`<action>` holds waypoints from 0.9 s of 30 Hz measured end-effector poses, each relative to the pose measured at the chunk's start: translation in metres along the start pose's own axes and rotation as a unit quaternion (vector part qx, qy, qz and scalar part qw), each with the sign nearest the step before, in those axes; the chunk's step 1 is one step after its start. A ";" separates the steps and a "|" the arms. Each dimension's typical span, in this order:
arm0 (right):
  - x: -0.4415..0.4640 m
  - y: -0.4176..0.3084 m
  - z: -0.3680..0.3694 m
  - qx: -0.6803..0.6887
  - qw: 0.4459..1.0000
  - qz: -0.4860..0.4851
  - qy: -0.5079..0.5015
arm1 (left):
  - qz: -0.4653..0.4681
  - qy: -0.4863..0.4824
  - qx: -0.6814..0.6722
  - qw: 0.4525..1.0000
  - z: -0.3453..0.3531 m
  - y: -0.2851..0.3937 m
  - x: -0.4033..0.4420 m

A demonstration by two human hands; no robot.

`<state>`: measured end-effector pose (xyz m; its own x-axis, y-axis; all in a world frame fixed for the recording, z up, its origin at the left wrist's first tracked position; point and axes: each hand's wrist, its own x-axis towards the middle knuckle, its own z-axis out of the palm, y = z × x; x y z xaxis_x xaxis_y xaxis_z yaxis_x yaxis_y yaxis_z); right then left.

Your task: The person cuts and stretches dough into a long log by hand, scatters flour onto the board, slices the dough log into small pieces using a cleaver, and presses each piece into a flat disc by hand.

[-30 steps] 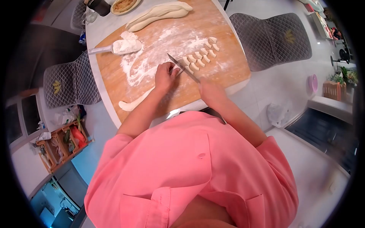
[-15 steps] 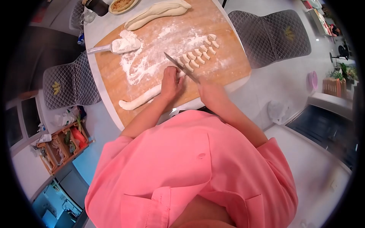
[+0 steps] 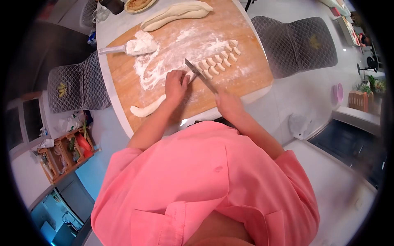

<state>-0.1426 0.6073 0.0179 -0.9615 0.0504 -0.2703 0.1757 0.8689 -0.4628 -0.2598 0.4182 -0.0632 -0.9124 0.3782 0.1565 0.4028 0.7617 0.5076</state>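
A pale dough rope runs across the floured wooden board. My left hand is closed over its right part, hiding a stretch of it; the fingers lie close to the blade. In my right hand is a knife, its blade slanting up and left across the rope's right end. Cut dough pieces lie in two rows just right of the blade. Farther back sits a thick, folded length of dough. White flour is spread over the middle of the board.
A scoop heaped with flour rests at the board's left side. Behind it stand a plate of food and a dark cup. Quilted chairs flank the table, and a wooden crate rack is at left.
My left hand has shifted slightly left along the dough rope, away from the knife. The blade remains at the rope's cut end. The whole view has shifted a little.
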 end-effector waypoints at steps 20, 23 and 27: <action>0.001 -0.034 0.006 -0.004 0.998 -0.009 -0.055 | -0.026 0.023 -0.078 0.996 -0.009 0.004 -0.005; -0.007 -0.041 0.002 -0.044 0.999 -0.015 -0.001 | -0.002 0.021 -0.096 0.995 -0.005 0.003 -0.012; -0.001 -0.038 0.007 -0.036 0.999 0.006 -0.026 | -0.003 0.034 -0.070 0.997 -0.012 0.014 -0.012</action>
<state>-0.1464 0.5713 0.0300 -0.9471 0.0367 -0.3188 0.1692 0.9014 -0.3986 -0.2445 0.4181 -0.0475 -0.9198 0.3328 0.2081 0.3870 0.6814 0.6212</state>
